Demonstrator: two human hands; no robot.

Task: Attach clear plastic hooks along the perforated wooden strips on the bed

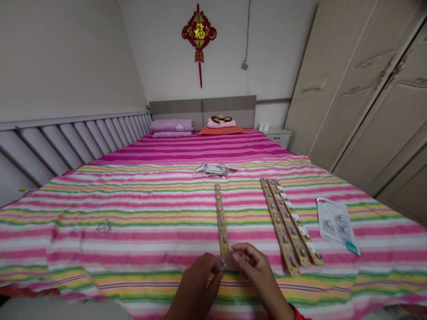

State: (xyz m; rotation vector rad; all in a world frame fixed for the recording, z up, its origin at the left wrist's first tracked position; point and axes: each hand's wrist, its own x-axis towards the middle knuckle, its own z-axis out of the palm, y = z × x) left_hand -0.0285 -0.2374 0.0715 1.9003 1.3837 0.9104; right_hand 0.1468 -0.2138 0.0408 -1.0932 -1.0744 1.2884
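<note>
My left hand (199, 281) and my right hand (255, 270) are close together at the near end of a narrow tan strip (220, 218). Small shiny metal pieces sit at intervals along this strip. Between my fingertips is a small see-through plastic piece (229, 262), pinched from both sides, with something shiny near the left fingers. Its exact kind is too small to tell. To the right lie more tan strips (279, 227) side by side with similar metal pieces, and the rightmost carries several white round pieces (299, 226).
A clear-and-white packet (337, 223) with metal pieces lies at the right. Farther back is a heap of plastic packaging (213, 170). A thin tangled thread or wire (103, 227) rests at the left. Everything lies on a striped bedsheet (133, 249), with a railing (83, 135) along the left.
</note>
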